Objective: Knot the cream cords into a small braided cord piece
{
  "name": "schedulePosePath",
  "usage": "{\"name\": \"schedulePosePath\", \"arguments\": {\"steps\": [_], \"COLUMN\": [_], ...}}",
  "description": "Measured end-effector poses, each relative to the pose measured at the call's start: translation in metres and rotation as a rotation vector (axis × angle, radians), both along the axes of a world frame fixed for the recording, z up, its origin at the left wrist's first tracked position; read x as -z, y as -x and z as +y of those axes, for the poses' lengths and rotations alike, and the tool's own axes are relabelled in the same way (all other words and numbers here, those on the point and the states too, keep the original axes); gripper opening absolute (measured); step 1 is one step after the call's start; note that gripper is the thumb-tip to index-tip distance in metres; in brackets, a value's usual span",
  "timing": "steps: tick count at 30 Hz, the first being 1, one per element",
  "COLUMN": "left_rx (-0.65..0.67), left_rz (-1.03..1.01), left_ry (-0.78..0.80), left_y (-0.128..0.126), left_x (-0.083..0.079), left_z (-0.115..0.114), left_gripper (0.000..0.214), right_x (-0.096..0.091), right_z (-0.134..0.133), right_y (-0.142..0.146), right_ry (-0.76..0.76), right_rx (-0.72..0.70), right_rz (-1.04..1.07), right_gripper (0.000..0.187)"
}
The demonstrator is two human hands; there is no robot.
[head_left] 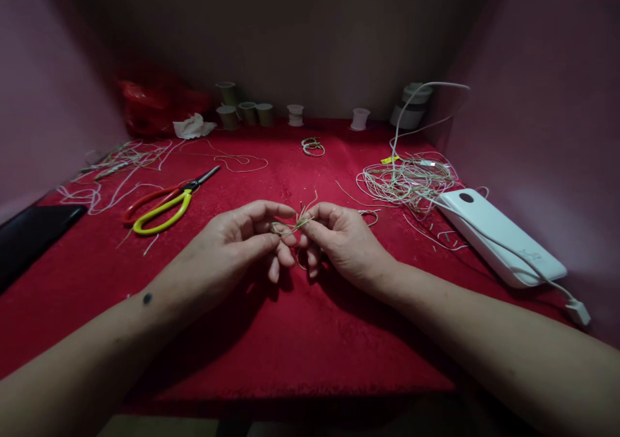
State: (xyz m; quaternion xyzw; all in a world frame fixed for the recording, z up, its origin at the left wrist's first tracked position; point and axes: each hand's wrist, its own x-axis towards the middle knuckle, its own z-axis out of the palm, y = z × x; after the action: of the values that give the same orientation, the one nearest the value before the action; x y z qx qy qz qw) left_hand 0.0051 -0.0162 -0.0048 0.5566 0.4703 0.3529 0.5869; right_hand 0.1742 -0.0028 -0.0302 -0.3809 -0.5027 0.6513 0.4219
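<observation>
Between my two hands is a small knotted piece of thin cord (303, 219), pale green and beige, with several loose ends sticking up. My right hand (339, 233) pinches its knot between thumb and forefinger. A loop of the same cord lies at the thumb and fingers of my left hand (252, 233), which are closed around it. Part of the cord hangs below the fingers of my right hand. Scissors (177, 201) with one red and one yellow handle lie to the left of my left hand.
Tangled cord (402, 182) lies at the right, beside a white power bank (504, 237) with a cable. More cord (130, 159) lies at the left near a black flat device (39, 240). Spools (359, 119) stand at the back. A cord ring (313, 146) lies mid-table on red cloth (290, 353).
</observation>
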Motion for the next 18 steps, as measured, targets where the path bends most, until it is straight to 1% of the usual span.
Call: {"name": "schedulePosePath", "arguments": {"steps": [4, 6, 8, 12, 14, 18], "left_rx": [0.028, 0.021, 0.020, 0.045, 0.031, -0.004], "left_rz": [0.011, -0.003, 0.019, 0.166, 0.248, 0.371], "left_ry": [-0.002, -0.029, -0.076, -0.217, -0.280, -0.366], "left_y": [-0.003, -0.006, -0.008, -0.011, -0.011, -0.011], "left_x": [-0.002, -0.002, -0.001, 0.006, 0.009, 0.008], "left_z": [-0.001, -0.002, -0.002, 0.000, 0.002, 0.004], "left_gripper": [0.031, 0.032, 0.028, 0.013, 0.009, 0.008], "right_x": [-0.001, -0.001, -0.002, 0.000, 0.001, 0.001], "right_z": [0.000, 0.000, -0.001, -0.001, -0.001, -0.001], "right_y": [0.000, 0.000, 0.000, 0.000, 0.001, 0.001], "right_ry": [0.020, 0.031, 0.026, -0.006, -0.015, -0.015], "right_rx": [-0.002, 0.002, -0.002, -0.018, -0.018, -0.025], "right_rz": [-0.013, -0.010, -0.014, -0.034, -0.026, -0.031], "right_gripper": [0.010, 0.011, 0.012, 0.013, 0.013, 0.015]}}
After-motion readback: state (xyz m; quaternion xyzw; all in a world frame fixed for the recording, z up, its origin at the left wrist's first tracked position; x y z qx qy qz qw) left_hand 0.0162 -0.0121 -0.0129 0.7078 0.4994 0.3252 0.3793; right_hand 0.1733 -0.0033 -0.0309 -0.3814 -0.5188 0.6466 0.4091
